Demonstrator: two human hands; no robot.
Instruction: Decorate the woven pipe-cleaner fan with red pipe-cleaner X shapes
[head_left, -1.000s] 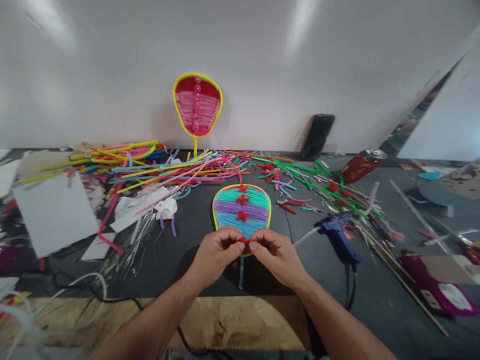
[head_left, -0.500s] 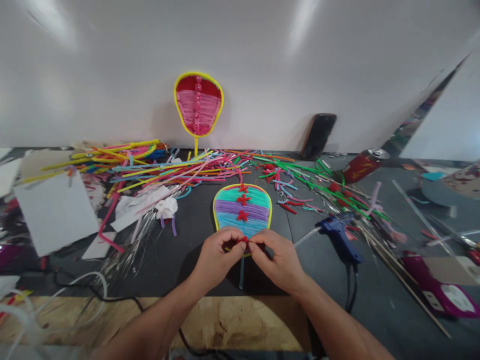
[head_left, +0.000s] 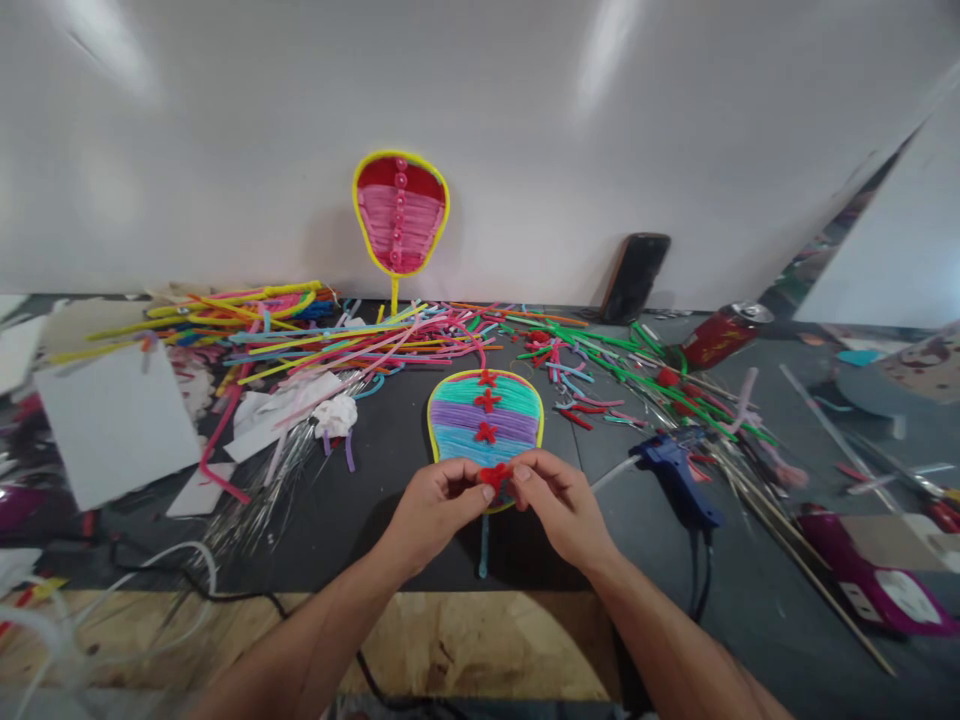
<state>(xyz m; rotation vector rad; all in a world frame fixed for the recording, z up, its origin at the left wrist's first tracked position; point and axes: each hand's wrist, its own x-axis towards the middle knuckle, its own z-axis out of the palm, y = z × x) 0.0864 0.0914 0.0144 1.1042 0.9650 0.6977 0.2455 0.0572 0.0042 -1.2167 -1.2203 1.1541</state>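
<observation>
Pinching a red fuzzy piece [head_left: 495, 476], our left hand [head_left: 437, 508] and right hand [head_left: 561, 506] meet over the striped fan [head_left: 459, 416]. It lies on our worktop [head_left: 394, 430].

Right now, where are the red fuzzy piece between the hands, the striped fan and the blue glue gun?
Red fuzzy piece [head_left: 495, 474]: head view, its exposed middle.
Striped fan [head_left: 505, 419]: head view, its purple band.
Blue glue gun [head_left: 676, 468]: head view, its body.

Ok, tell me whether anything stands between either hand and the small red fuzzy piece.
Nothing visible does: the left hand and the right hand both have fingers on the small red fuzzy piece, over the yellow-rimmed, striped fan.
</observation>
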